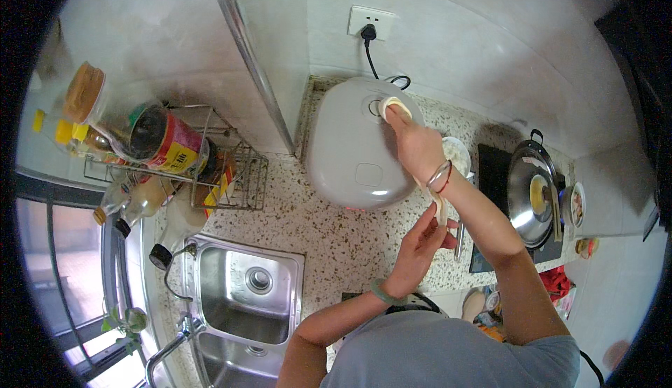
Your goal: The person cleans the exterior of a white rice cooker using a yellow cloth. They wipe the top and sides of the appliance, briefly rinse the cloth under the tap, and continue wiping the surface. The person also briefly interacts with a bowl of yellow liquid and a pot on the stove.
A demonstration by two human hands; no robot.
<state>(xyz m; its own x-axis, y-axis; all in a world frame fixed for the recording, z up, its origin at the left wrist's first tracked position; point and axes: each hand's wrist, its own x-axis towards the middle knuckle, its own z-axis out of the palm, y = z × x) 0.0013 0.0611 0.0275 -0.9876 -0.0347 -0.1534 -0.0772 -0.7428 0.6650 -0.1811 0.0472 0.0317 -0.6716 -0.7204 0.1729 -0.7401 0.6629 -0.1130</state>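
A pale cream strip (442, 209) of soft material, cloth or dough I cannot tell, runs between my hands beside the grey rice cooker (343, 136). My right hand (416, 148) is closed on its upper end, which curls around the fingers just over the cooker's lid near the round vent. Lower down, my left hand (422, 239) pinches the other end near the cooker's front right corner. Part of the strip is hidden behind my right wrist. The cooker's lid is down. A white bowl (458, 151) with white contents stands right of the cooker, partly covered by my right arm.
A wok (525, 202) with a spatula sits on a black stove (483, 258) at the right, beside a small bowl (577, 204). A steel double sink (299, 276) lies lower left. Bottles fill a wire rack (255, 185). A black plug (369, 32) sits in the wall socket.
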